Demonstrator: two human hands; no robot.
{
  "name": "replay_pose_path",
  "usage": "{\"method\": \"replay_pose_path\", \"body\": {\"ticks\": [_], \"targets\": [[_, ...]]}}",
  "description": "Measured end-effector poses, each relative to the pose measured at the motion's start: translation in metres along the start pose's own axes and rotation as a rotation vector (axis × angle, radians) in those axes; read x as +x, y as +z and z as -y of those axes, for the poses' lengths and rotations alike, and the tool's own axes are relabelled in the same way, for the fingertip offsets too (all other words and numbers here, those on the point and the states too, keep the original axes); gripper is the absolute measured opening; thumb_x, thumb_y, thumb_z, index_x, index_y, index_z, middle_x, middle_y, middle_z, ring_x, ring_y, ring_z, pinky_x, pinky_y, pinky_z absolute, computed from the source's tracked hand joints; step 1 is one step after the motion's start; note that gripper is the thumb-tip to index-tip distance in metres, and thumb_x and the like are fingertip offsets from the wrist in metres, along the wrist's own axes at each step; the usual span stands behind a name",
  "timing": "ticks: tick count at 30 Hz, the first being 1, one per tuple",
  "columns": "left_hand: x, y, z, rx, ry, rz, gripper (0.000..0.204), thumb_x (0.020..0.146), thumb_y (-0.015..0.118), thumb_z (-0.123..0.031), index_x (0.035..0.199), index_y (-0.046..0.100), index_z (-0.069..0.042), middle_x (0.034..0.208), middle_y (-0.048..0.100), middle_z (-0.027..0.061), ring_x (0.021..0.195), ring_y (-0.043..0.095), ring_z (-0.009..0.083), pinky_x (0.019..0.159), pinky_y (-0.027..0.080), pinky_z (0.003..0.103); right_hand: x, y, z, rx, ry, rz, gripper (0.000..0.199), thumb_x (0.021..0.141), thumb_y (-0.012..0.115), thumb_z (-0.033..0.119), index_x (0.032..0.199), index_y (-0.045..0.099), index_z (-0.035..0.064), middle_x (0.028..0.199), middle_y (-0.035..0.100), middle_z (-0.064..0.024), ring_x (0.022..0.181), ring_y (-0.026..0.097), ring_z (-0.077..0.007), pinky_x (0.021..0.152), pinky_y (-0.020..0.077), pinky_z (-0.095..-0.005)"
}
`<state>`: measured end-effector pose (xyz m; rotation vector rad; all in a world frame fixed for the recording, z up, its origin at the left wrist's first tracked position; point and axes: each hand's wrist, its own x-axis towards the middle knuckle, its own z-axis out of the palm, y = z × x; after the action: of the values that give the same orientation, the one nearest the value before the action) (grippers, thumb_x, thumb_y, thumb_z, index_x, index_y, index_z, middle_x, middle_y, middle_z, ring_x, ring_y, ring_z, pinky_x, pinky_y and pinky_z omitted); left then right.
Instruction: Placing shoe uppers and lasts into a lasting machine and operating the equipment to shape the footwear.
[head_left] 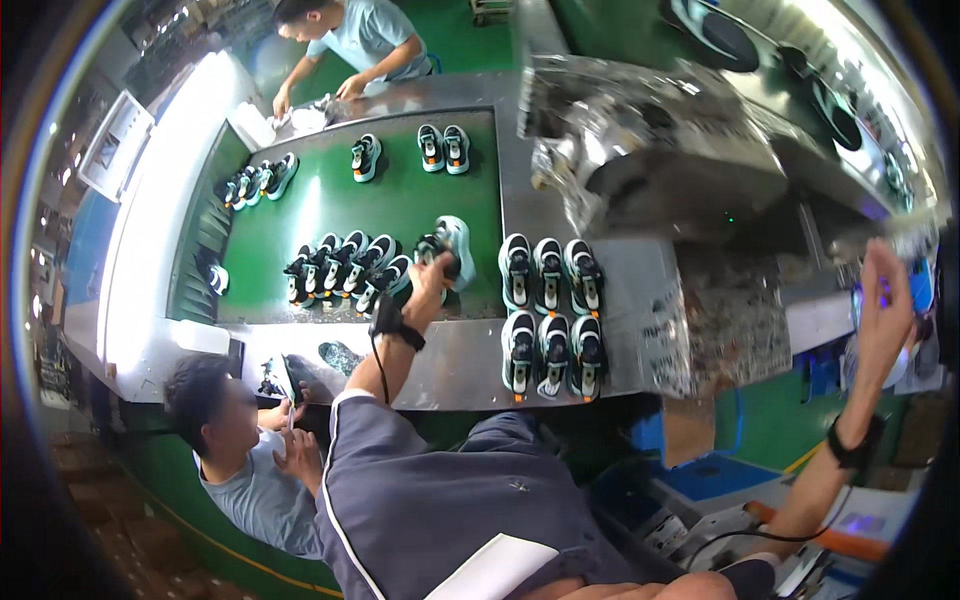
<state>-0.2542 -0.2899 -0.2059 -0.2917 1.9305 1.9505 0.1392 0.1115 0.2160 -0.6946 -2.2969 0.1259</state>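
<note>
My left hand (432, 277) is closed on a sneaker (456, 246), black with a pale-blue sole, held over the green conveyor belt (400, 215). Just left of it, a row of similar sneakers (350, 262) stands on the belt. To its right, on the metal table (440, 365), sneakers (548, 275) are lined up in two rows. Far out to the right, my right hand (884, 300) is raised, thumb and fingertips brought together. A blurred pale strip is by its fingertips; what the fingers hold is not clear.
Clear plastic bags (620, 120) are heaped right of the belt, beside a plastic-wrapped stack (715, 330). More sneakers (442, 148) sit farther up the belt. One co-worker (370, 45) works at the far end; another (250, 450) handles a shoe at my left.
</note>
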Motion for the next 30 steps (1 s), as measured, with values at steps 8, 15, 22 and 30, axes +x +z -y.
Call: {"method": "replay_pose_path", "body": {"ticks": [8,15,22,30], "targets": [[0.292,-0.027,-0.026,0.127,0.116,-0.235,0.039,0.063,0.075,-0.026,0.087,0.066,0.003,0.074,0.066,0.0145,0.059,0.064,0.0254,0.053,0.051,0.035,0.269,0.159,0.017,0.035,0.143,0.566,0.055,0.091,0.063,0.026,0.137,0.045,0.0031,0.124,0.058,-0.0144,0.108,0.056,-0.0175,0.096,0.0415,-0.0289],[0.446,-0.008,-0.036,0.680,0.352,-0.270,0.058,0.068,0.064,-0.021,0.118,0.046,0.001,0.106,0.062,0.0260,0.101,0.059,0.0435,0.086,0.048,0.045,0.301,0.213,0.010,-0.237,-0.002,0.370,0.061,0.090,0.065,0.032,0.136,0.042,-0.0004,0.111,0.060,-0.0118,0.098,0.058,-0.0161,0.090,0.0440,-0.0289],[0.446,0.053,-0.028,0.873,0.431,-0.256,0.066,0.070,0.059,-0.018,0.129,0.040,0.003,0.118,0.055,0.0274,0.098,0.059,0.0458,0.087,0.049,0.049,0.300,0.208,-0.008,-0.111,0.156,0.377,0.062,0.089,0.065,0.033,0.136,0.042,-0.0015,0.107,0.061,-0.0105,0.096,0.058,-0.0157,0.089,0.0445,-0.0289],[0.434,0.099,-0.011,0.656,0.369,-0.049,0.076,0.075,0.069,-0.029,0.130,0.034,0.009,0.120,0.052,0.0319,0.111,0.052,0.0462,0.096,0.044,0.048,0.278,0.217,-0.004,-0.040,0.259,0.350,0.066,0.089,0.067,0.033,0.135,0.038,-0.0044,0.102,0.062,-0.0077,0.090,0.059,-0.0147,0.084,0.0469,-0.0274]]}}
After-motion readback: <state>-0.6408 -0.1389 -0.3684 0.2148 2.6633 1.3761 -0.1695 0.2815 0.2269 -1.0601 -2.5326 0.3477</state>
